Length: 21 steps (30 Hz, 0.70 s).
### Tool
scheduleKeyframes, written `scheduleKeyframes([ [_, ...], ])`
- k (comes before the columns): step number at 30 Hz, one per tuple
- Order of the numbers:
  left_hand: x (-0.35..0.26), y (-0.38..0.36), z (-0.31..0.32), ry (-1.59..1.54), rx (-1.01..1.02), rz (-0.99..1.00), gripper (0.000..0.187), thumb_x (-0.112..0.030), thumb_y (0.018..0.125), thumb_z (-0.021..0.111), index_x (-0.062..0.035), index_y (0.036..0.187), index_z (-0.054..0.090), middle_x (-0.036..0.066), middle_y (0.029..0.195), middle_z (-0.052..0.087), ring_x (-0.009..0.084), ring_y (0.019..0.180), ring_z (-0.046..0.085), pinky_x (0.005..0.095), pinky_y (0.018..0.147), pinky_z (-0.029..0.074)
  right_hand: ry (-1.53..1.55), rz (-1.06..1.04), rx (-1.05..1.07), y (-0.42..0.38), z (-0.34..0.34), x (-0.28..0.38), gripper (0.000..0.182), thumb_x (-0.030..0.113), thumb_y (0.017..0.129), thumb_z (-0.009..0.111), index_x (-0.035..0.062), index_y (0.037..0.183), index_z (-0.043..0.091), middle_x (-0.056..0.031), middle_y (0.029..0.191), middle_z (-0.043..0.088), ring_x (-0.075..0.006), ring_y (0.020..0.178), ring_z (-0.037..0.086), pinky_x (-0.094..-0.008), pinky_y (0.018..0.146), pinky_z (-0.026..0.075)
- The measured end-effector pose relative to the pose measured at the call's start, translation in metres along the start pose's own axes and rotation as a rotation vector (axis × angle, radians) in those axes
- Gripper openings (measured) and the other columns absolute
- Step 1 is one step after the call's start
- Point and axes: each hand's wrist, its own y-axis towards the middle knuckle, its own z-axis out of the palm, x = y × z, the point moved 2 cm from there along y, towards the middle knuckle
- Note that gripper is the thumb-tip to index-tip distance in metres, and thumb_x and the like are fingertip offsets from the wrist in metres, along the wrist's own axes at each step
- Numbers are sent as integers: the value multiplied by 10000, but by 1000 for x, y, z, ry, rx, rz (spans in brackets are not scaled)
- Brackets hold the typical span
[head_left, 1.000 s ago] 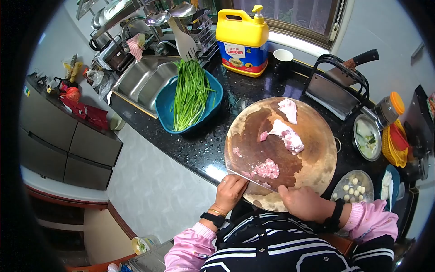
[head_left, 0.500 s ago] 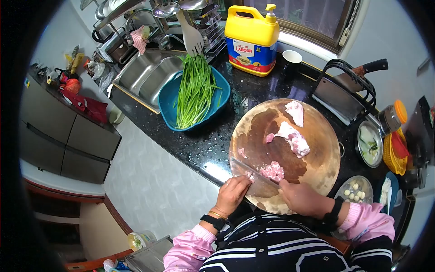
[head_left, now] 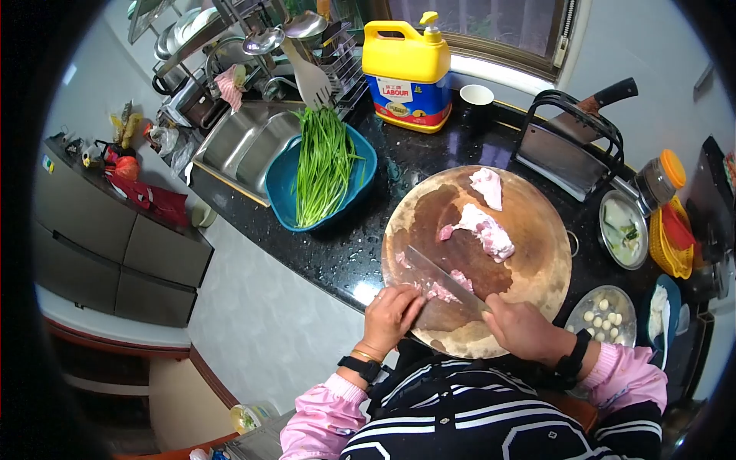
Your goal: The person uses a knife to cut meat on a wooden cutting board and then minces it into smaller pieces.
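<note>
Hiding its handle, right hand (head_left: 523, 328) grips cleaver (head_left: 445, 277) (meat (head_left: 452, 285) half covered); left hand (head_left: 392, 313) curled.

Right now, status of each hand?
Left hand: fingers curled, resting on the chopped meat beside the cleaver blade; not gripping anything.
Right hand: closed on the cleaver handle.

Bare black desk (head_left: 360, 249) lies open left of the chopping board (head_left: 537, 268) (blue basin (head_left: 280, 184) beyond); the knife rack (head_left: 571, 146) and bowls (head_left: 621, 230) crowd its right.
</note>
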Motion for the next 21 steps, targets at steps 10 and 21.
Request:
scheduleKeyframes([
  [10, -15, -2, 17, -113, -41, -81, 206, -89, 793, 750, -65, 976, 657, 81, 962, 646, 278, 844, 641, 356, 725, 536, 5, -11, -85, -5, -10, 1, 160, 164, 960, 505, 17, 939, 444, -221, 677, 618, -434, 665, 631, -514, 596, 497],
  [21, -9, -15, 18, 74, -132, 75, 186, -75, 741, 785, -72, 886, 668, 66, 906, 660, 250, 826, 632, 346, 717, 506, -111, -73, 81, -3, 9, 9, 98, 82, 914, 486, -5, 933, 447, -219, 626, 616, -396, 620, 656, -482, 539, 512],
])
